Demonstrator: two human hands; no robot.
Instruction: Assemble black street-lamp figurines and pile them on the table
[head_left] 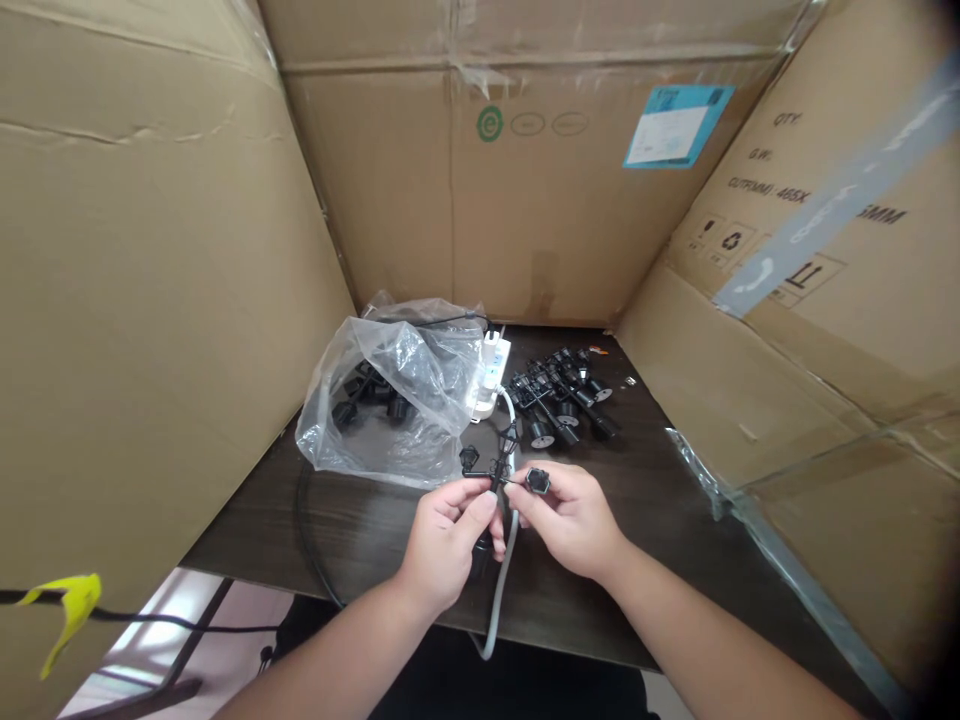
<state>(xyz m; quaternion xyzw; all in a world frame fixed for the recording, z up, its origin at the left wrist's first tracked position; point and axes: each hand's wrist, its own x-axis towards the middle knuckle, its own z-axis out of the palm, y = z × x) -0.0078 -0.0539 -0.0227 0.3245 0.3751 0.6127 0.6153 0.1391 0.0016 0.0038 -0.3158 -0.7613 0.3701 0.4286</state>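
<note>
My left hand (454, 540) is closed around the post of a small black toy street lamp (498, 470), near the table's front edge. Lantern-shaped heads stick out from its top, one of them to the left, and its round base shows below my fingers. My right hand (574, 520) pinches at the lamp's right arm, next to the lantern head on that side. Fingers cover part of the post and the exact point of the pinch. Several similar black lamps (559, 395) lie in a pile beyond my right hand.
A clear plastic bag (397, 390) with more black pieces lies at the left. Beside it stands a white power strip (491, 375), its grey-white cable (504, 590) running over the table's front edge. Cardboard walls (525, 220) enclose the dark table (645, 600) on three sides.
</note>
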